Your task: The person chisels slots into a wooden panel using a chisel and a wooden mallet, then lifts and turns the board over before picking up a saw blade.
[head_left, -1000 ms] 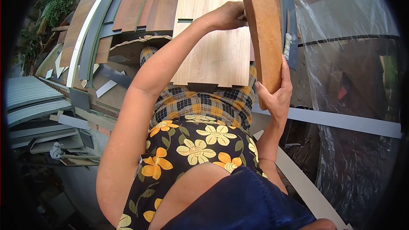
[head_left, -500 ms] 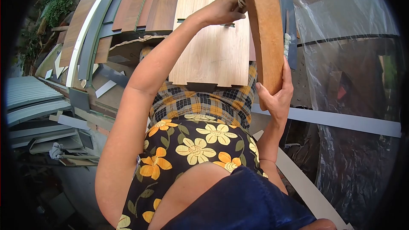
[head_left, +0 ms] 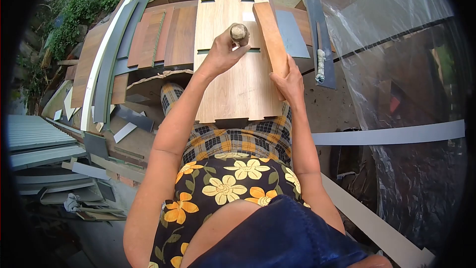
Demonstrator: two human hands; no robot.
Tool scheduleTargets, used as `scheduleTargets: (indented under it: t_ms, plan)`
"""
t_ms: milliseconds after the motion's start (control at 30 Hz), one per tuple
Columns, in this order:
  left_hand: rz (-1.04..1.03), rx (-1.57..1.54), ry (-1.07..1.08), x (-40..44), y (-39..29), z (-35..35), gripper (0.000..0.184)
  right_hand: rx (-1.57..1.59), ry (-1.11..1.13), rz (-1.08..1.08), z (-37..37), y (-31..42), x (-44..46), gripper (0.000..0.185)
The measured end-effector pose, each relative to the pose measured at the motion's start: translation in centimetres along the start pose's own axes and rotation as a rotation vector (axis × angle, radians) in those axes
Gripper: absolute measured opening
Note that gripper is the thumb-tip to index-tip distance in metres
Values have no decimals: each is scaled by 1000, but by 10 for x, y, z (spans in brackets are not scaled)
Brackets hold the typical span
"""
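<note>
My left hand [head_left: 223,53] is closed around a round-handled tool [head_left: 239,32], whose worn, pale butt end faces up at me. Its working end is mostly hidden beneath the hand, over a dark slot in a light wooden board [head_left: 238,89]. The board lies across my lap and has several slots and a notched near edge. In my right hand [head_left: 290,82] is the near end of a thick reddish-brown wooden bar [head_left: 270,34]. The bar slants up and away over the board's right side; whether it touches the board I cannot tell.
Dark brown boards [head_left: 181,39] and a long white strip [head_left: 106,44] lie left of the board. A grey piece with a whitish wrapped item [head_left: 320,64] sits to the right. Clear plastic sheeting [head_left: 391,69] hangs at far right. Offcuts [head_left: 124,131] litter the ground.
The wooden bar has come down and left, away from my face, in my right hand. My left hand has moved left and lower, with the tool's butt end now turned toward me.
</note>
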State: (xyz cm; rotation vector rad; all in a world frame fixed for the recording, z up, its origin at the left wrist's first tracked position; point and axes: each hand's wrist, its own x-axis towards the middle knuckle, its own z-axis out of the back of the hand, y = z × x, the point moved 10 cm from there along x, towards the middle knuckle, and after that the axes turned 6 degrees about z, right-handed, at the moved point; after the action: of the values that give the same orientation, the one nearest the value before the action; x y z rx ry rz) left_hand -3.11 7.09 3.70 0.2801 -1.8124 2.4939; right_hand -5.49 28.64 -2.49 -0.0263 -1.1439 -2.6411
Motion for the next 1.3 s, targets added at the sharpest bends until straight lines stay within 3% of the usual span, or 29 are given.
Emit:
scheduleTargets:
  t_ms: [133,267,367,400,467,500,533,600,733,833,1000,1167,1300]
  plan:
    - [-24,-71,1,-4,-7,-2,25,-170,98,-100,-24,-7,31,86]
    - [-28,-135,-11,-7,-12,-3,23,-257,4,-85,-26,-6,43,74]
    - [-33,-143,-13,-8,-13,-3,25,4,-250,188,27,54,32,60]
    - [-38,-139,-20,-8,-13,-2,26,288,-265,301,52,90,19,47]
    - [-22,-156,-31,-9,-10,-2,28,957,-117,396,88,149,-13,43]
    - [-24,-164,-34,-9,-9,-2,28,1136,-48,541,110,182,-38,39]
    - [-30,-173,-35,-9,-8,-3,28,1267,6,747,131,211,-62,36]
    - [-41,-171,-33,-8,-9,-6,28,1305,83,930,150,257,-97,32]
    - [-55,-133,-34,-10,-10,-8,26,1531,299,867,162,287,-118,15]
    - [-58,-100,-33,-11,-12,-7,26,1597,266,787,162,285,-118,10]
    - [-42,-89,-27,-13,-12,-9,26,1282,197,1090,171,275,-127,10]
    - [-42,-100,-16,-9,-11,-10,27,1453,57,772,172,274,-123,14]
    - [-115,37,-36,-13,-26,-17,28,1403,119,872,179,286,-125,13]
